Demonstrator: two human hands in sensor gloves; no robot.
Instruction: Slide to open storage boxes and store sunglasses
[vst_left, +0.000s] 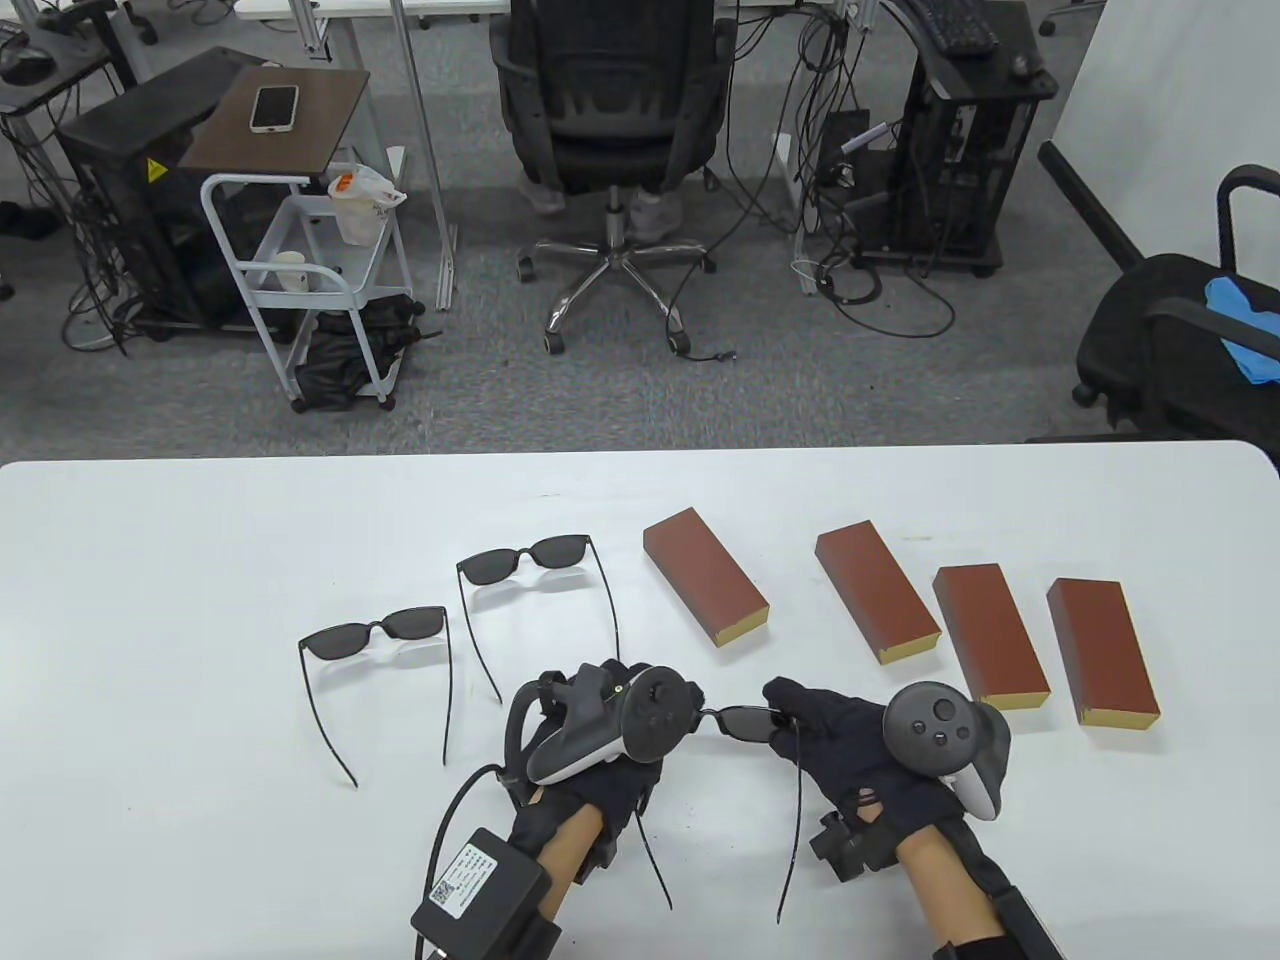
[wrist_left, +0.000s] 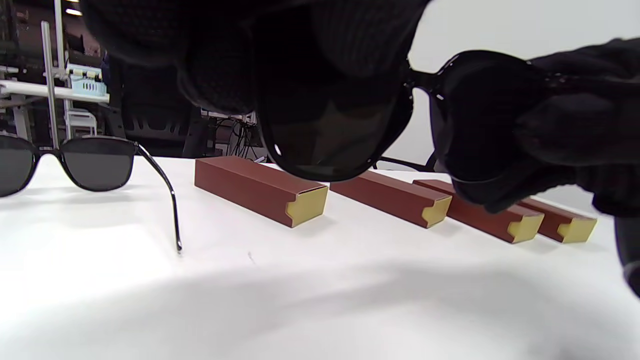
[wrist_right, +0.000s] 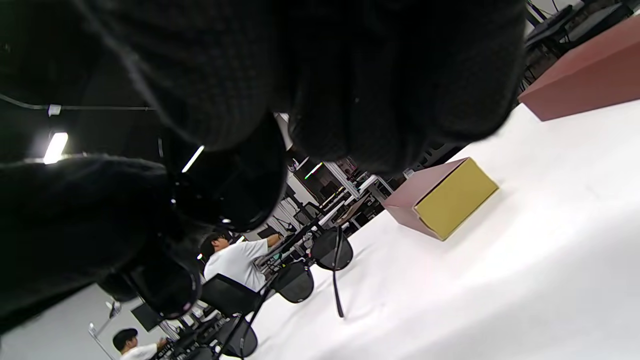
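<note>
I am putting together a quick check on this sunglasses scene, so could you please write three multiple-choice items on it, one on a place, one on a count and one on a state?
1. Where do the two free pairs of sunglasses lie, in the table view?
A. On top of the boxes
B. On the table, left of the boxes
C. On the table, right of the boxes

2. How many brown storage boxes are on the table?
A. Two
B. Three
C. Four

3. What state are the boxes in?
A. All shut
B. All slid open
C. One open, three shut

Answers:
1 B: the two free pairs lie on the table left of the leftmost box.
2 C: four boxes lie in a row, the rightmost one at its end.
3 A: each yellow end sits flush in its sleeve, while the left hand and right hand hold the third pair.
</note>
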